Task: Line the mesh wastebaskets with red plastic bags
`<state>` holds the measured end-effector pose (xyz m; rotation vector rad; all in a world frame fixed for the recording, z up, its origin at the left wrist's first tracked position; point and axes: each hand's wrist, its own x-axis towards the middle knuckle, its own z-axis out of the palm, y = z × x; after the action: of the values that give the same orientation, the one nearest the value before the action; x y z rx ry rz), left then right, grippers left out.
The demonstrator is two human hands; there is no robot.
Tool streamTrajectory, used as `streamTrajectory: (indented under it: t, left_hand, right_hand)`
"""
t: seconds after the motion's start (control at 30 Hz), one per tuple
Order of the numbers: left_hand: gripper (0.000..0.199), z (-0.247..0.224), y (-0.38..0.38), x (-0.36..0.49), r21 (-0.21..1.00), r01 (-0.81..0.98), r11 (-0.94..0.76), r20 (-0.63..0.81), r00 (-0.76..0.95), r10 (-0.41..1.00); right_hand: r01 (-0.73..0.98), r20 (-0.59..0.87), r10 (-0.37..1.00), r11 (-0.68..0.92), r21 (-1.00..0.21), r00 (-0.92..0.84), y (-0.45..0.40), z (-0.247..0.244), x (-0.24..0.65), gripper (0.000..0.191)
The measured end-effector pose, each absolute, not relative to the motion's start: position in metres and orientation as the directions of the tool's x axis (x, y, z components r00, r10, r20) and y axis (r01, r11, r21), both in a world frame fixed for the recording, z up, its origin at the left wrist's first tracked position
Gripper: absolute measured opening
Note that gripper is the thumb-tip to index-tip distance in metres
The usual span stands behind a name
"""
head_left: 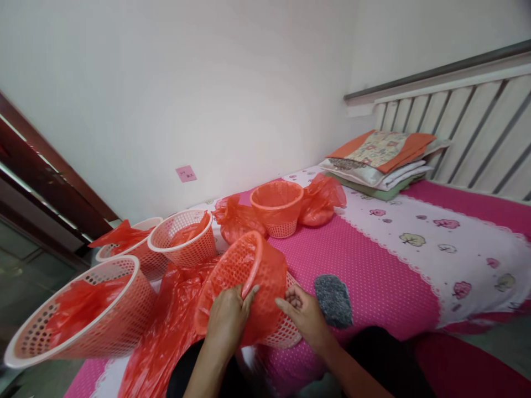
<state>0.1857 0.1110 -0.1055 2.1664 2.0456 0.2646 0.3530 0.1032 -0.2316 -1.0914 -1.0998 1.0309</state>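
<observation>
A pink mesh plastic basket (286, 330) is tilted on its side in front of me, its mouth toward the left. A thin red plastic bag (269, 276) lines it and folds over the rim, covering much of the outer wall. My left hand (227, 310) is closed on the near rim, its thumb over the bag-covered edge. At the basket's right side, my right hand (306, 314) has curled fingers, with thumb and fingers pinching the bag's folded-down edge. More red plastic bags (170, 315) lie loosely spread to the left, partly under the basket.
Pink baskets holding red bags stand at left: a near one (136, 298), a middle one (199, 243) and a rear one (155, 257). Behind is a bag-lined basket (280, 229) between red bundles (240, 221). A grey patch (333, 301) and folded cushions (379, 157) are on the bed.
</observation>
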Motion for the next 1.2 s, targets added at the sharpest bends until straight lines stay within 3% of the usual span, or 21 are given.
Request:
streamTrajectory:
  t: [0.37,0.5,0.67,0.9,1.1,1.2]
  left_hand:
    - [0.044,-0.109,0.107,0.183,0.23,0.97,-0.084,0.03,0.079,0.996]
    - [0.043,-0.109,0.106,0.185,0.228,0.969,-0.09,0.033,0.085,0.996]
    - [0.049,-0.113,0.102,0.187,0.249,0.961,-0.117,0.047,0.108,0.993]
    - [0.044,-0.112,0.106,0.174,0.284,0.956,-0.079,0.028,0.074,0.997]
    - [0.044,-0.114,0.103,0.175,0.28,0.955,-0.093,0.026,0.089,0.996]
    - [0.044,-0.115,0.102,0.175,0.287,0.954,-0.091,0.021,0.089,0.996]
  right_hand:
    - [-0.377,-0.073,0.984,-0.008,-0.926,0.159,0.104,-0.237,0.366,0.045]
    - [-0.386,-0.072,0.988,-0.014,-0.922,0.135,0.105,-0.227,0.362,0.054]
    - [-0.406,0.019,0.985,0.088,-0.91,0.17,0.107,-0.221,0.353,0.049]
    - [-0.558,-0.151,0.973,-0.029,-0.829,0.174,0.107,-0.225,0.362,0.044]
    - [-0.561,-0.148,0.986,-0.084,-0.823,0.07,0.116,-0.211,0.358,0.042]
    - [-0.546,-0.135,0.983,-0.045,-0.836,0.125,0.122,-0.215,0.359,0.036]
